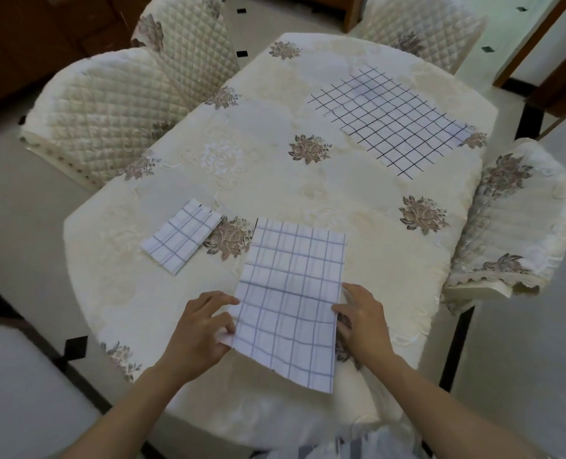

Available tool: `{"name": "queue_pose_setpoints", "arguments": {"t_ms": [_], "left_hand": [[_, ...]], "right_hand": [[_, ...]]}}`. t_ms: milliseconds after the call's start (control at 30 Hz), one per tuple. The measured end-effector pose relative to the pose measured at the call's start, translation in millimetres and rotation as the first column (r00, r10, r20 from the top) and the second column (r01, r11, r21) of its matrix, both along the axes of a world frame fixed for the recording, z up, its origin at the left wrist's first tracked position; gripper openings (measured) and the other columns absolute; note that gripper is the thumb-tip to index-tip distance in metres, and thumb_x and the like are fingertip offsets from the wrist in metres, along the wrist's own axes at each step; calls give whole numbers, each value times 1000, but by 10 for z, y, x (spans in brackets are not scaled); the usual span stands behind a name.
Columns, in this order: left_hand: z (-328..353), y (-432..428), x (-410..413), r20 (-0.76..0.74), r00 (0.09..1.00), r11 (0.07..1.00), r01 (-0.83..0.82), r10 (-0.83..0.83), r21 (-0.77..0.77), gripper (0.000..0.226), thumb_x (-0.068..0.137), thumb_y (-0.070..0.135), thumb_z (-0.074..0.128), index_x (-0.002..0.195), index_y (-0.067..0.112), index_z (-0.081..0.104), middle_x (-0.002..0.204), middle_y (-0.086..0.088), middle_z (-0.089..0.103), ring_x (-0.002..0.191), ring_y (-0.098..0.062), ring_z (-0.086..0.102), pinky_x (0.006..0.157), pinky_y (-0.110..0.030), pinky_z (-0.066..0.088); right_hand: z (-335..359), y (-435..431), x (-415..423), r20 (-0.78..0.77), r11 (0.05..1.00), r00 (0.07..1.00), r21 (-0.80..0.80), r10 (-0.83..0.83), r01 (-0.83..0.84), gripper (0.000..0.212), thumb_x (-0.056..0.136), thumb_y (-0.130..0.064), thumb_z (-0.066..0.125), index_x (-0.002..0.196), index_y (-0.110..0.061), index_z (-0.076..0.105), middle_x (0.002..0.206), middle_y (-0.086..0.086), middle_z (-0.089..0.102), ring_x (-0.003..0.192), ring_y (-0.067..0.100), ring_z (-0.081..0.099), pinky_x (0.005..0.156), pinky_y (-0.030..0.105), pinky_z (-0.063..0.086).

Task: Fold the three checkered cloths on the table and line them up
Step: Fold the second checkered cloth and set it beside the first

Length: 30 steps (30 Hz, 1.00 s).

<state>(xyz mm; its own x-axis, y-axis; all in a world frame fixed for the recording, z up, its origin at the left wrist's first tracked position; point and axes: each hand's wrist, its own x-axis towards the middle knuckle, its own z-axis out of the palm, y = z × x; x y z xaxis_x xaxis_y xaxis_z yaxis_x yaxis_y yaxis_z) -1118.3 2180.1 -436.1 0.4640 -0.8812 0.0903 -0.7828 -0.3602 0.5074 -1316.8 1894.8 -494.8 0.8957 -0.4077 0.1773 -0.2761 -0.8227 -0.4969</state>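
A half-folded white cloth with blue checks (291, 293) lies lengthways at the table's near edge, its near end hanging slightly over. My left hand (202, 329) pinches its left edge near the near corner. My right hand (362, 319) grips its right edge. A small folded checkered cloth (182, 238) lies to the left of it. A third cloth with black checks (394, 120) is spread flat at the far right of the table.
The table (275, 180) wears a cream floral tablecloth. Quilted cream chairs stand at the left (109, 114), far left (189, 44), far right (417, 28) and right (519, 220). Tiled floor surrounds the table.
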Motion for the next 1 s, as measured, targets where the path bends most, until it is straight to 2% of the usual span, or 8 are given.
{"name": "queue_pose_setpoints", "arguments": {"t_ms": [133, 233, 300, 400, 500, 633, 800, 1000], "left_hand": [[25, -36, 41, -87, 992, 996, -90, 87, -24, 26, 61, 16, 82, 75, 29, 64, 122, 16, 58, 120, -12, 49, 82, -37, 43], [32, -68, 105, -135, 985, 991, -115, 106, -62, 5, 71, 31, 66, 76, 30, 65, 121, 18, 59, 119, -11, 49, 85, -43, 46], [51, -103, 159, -156, 981, 989, -131, 119, -69, 7, 74, 36, 63, 78, 31, 66, 120, 17, 60, 119, -11, 49, 89, -44, 46], [104, -184, 255, -207, 965, 978, -183, 160, -98, 6, 76, 38, 67, 79, 33, 67, 118, 17, 62, 117, -11, 50, 94, -37, 44], [124, -298, 386, -258, 941, 965, -248, 218, -90, 16, 75, 22, 82, 77, 32, 69, 117, 18, 63, 116, -10, 52, 95, -31, 43], [132, -517, 603, -275, 922, 951, -302, 274, -65, 19, 74, 14, 83, 82, 28, 73, 115, 14, 65, 113, -9, 53, 95, -34, 44], [92, -934, 919, -314, 877, 928, -370, 364, 44, 34, 75, 19, 82, 108, 18, 73, 118, 7, 66, 108, -16, 56, 94, -38, 46], [89, -1502, 1057, -421, 805, 898, -436, 418, 57, 16, 74, 18, 80, 72, 7, 68, 104, -4, 69, 96, -13, 59, 83, -25, 41]], "right_hand": [[-98, -43, 53, -107, 998, 993, 14, -52, 54, 11, 83, -27, 76, 92, -20, 77, 135, 9, 57, 127, 29, 50, 91, 41, 46], [-103, -46, 82, -149, 996, 985, 3, -87, 89, 10, 83, -26, 76, 92, -23, 78, 135, 10, 58, 129, 29, 48, 89, 44, 46], [-75, -37, 98, -140, 994, 984, 6, -109, 111, 8, 81, -20, 77, 88, -22, 78, 133, 10, 59, 126, 31, 50, 87, 45, 48], [38, 10, 130, -103, 990, 985, 20, -136, 139, 12, 76, -10, 78, 83, -19, 79, 130, 13, 61, 119, 37, 54, 83, 47, 51], [79, 38, 161, -110, 977, 974, 48, -199, 205, 16, 72, -4, 79, 79, -19, 79, 131, 16, 60, 120, 42, 54, 86, 50, 50], [24, 66, 177, -202, 924, 924, 143, -324, 355, 20, 72, 0, 77, 73, -20, 75, 143, 16, 50, 133, 39, 42, 97, 50, 38], [23, 129, 202, -253, 854, 862, 180, -439, 488, 27, 81, -18, 75, 66, -30, 57, 153, 11, 36, 145, 29, 22, 113, 43, 13], [28, 144, 206, -248, 814, 834, 206, -493, 543, 13, 82, -28, 75, 73, -25, 66, 155, 12, 33, 146, 28, 19, 113, 46, 15]]}}
